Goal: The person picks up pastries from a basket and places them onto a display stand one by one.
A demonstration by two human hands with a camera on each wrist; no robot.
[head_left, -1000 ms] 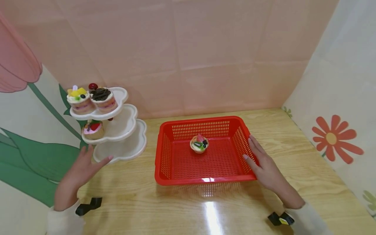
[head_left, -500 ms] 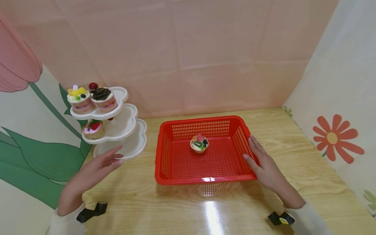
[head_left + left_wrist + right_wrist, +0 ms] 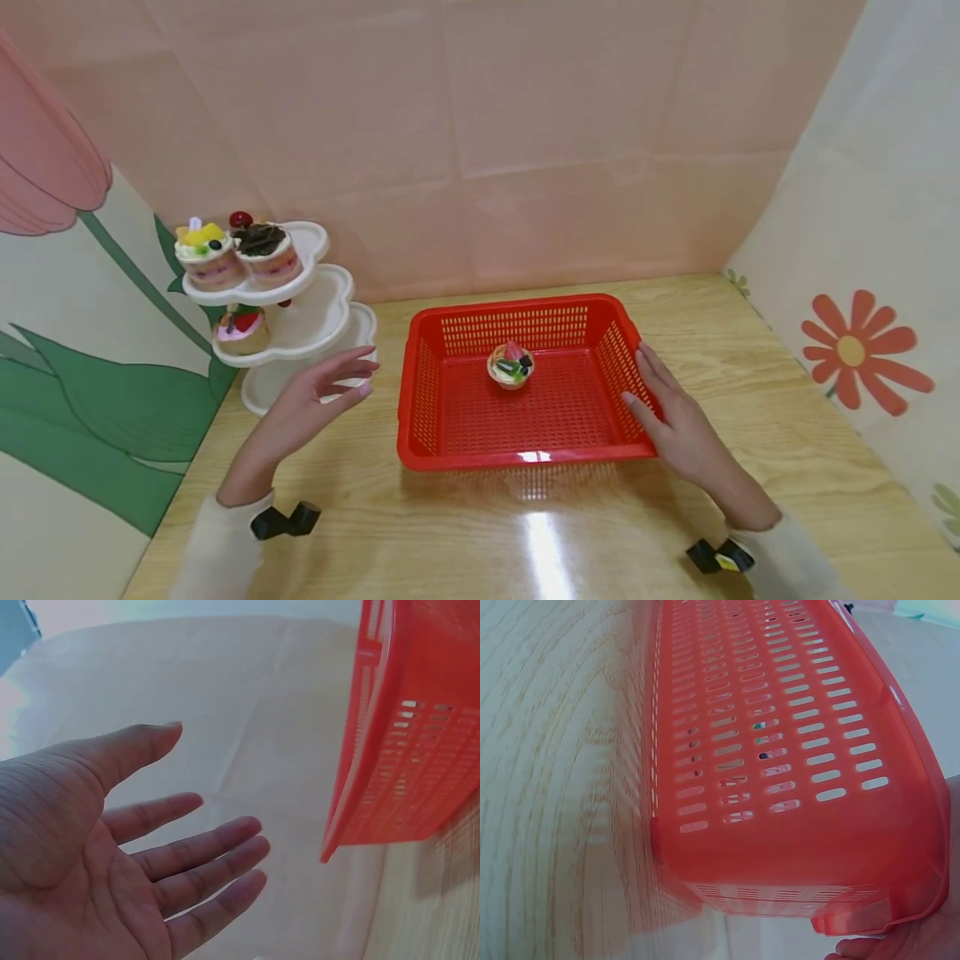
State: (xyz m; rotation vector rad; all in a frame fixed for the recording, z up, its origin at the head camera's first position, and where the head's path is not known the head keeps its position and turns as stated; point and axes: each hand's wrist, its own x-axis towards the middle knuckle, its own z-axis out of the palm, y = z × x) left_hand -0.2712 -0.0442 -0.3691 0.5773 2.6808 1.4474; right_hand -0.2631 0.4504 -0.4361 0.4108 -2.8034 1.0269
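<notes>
In the head view a red plastic basket (image 3: 525, 457) sits on the table. Inside it lies one small fruit tart (image 3: 511, 366) topped with strawberry, green slices and dark berries. My right hand (image 3: 678, 429) holds the basket's right rim, thumb over the inner side and fingers along the outside; the right wrist view shows curled fingertips (image 3: 859, 949) under the rim's end. My left hand (image 3: 307, 408) hovers between a white tiered stand (image 3: 318, 321) and the basket, touching neither. Its fingers are spread and loosely bent, with nothing held, as the left wrist view confirms.
On the stand's top tier are a fruit-topped cake (image 3: 210, 257) and a chocolate-topped cake (image 3: 268, 252) with a cherry. A pink cupcake (image 3: 242, 330) rests on the middle tier. A pink backdrop (image 3: 555, 167) rises behind the wooden table (image 3: 420, 533).
My left hand has moved right, away from the stand's left side toward the basket, and has turned its palm inward. The right hand, basket and tart stay in place.
</notes>
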